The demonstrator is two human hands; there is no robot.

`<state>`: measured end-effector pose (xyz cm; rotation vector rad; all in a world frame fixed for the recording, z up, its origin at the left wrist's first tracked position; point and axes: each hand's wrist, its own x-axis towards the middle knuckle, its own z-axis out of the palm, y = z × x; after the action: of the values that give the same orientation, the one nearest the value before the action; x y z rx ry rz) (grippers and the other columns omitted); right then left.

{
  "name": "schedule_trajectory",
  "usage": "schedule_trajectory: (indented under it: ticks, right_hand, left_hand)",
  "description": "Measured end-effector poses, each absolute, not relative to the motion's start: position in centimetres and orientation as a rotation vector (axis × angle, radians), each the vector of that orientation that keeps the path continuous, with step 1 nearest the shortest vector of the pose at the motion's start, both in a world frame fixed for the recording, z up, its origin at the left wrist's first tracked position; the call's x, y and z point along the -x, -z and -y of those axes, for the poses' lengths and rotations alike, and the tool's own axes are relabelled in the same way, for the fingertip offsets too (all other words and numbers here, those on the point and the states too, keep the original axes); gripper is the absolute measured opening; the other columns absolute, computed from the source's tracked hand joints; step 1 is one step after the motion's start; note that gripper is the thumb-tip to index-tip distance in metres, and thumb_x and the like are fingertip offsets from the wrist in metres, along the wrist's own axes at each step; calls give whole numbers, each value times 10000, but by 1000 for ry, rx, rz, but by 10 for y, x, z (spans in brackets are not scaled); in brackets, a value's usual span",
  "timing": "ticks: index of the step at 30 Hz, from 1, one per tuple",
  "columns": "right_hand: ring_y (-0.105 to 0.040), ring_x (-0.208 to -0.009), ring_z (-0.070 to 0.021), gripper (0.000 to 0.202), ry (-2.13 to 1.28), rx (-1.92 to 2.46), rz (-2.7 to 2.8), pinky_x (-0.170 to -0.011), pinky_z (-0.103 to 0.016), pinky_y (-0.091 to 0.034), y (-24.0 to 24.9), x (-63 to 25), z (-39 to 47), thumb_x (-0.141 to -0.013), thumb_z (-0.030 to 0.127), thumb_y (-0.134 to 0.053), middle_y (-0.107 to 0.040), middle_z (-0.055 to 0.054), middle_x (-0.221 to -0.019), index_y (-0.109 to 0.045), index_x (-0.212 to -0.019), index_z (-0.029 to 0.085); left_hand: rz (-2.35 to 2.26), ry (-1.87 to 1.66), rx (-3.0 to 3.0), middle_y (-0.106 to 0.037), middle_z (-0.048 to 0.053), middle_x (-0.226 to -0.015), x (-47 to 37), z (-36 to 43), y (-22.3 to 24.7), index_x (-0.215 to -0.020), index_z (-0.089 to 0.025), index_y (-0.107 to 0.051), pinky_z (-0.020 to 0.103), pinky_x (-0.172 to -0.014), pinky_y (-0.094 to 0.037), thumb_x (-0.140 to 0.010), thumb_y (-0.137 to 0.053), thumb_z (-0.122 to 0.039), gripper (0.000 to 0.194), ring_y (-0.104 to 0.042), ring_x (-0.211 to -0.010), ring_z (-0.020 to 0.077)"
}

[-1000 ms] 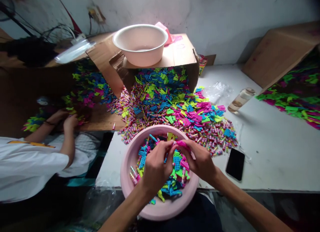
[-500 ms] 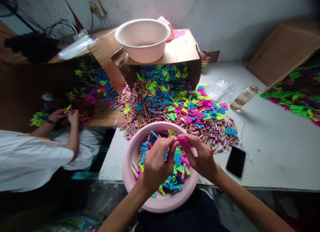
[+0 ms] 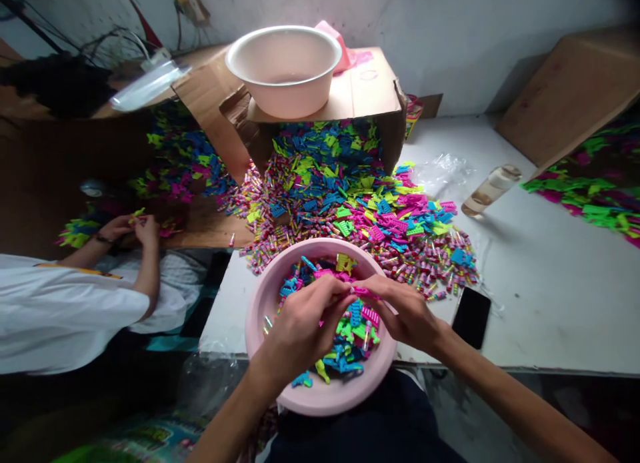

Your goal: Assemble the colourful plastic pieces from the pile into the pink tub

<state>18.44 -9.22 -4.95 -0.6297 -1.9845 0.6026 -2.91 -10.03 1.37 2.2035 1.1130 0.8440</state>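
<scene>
Over a pink basin (image 3: pixel 260 356), my two hands meet fingertip to fingertip. My right hand (image 3: pixel 407 316) pinches a pink plastic toy piece (image 3: pixel 367 292), partly covered by the fingers. My left hand (image 3: pixel 313 316) is closed at the near end of that piece, gripping a small thing mostly hidden by its fingertips. Inside the basin lie blue, green, yellow and pink plastic pieces (image 3: pixel 345 363) and a few small clear tubes with coloured contents (image 3: pixel 367 334).
Behind the basin spreads a heap of small candy-like tubes and plastic pieces (image 3: pixel 380 230), spilling from a cardboard box (image 3: pixel 373 93). A white basin (image 3: pixel 285 100) stands on that box. A phone (image 3: pixel 471 318) and bottle (image 3: pixel 493 191) are at right. Another person's hands (image 3: pixel 133 230) work at left.
Both hands have come slightly closer together and lower, and the pink piece now lies flatter between the fingertips. The whole view has shifted a little.
</scene>
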Motion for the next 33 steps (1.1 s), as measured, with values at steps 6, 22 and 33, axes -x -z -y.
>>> schedule_trajectory:
  ticks: [6, 22, 33]
  right_hand:
    - [-717, -1020, -212, 406, -590, 653, 2010, -874, -338, -592, 56, -176, 97, -965, 54, -468, -737, -98, -1092, -534, -1327, 228]
    - [-719, -868, -180, 124, -878, 1070, 1754, -777, -278, -557, 36, -174, 96, -991, 248, -584, -719, -41, -981, -593, -1114, 236]
    - [-702, -847, -175, 75, -729, 1144, 1628, -777, -284, -570, 45, -159, 102, -983, 224, -594, -692, -38, -944, -597, -1057, 230]
  left_hand:
    - [-1086, -655, -2086, -699, 31, -899, 41, 88, -17, -979, -205, -608, 219, -731, -511, -972, -593, -211, 18, -689, -819, 163]
    - [-1164, -850, -1990, -732, 29, -915, 25, 84, -10, -1063, -186, -623, 209, -708, -548, -979, -602, -231, 98, -703, -762, 133]
    - [-1224, -963, -1995, -735, 17, -933, 24, 92, -6, -1064, -182, -644, 187, -665, -565, -958, -639, -214, 111, -730, -754, 119]
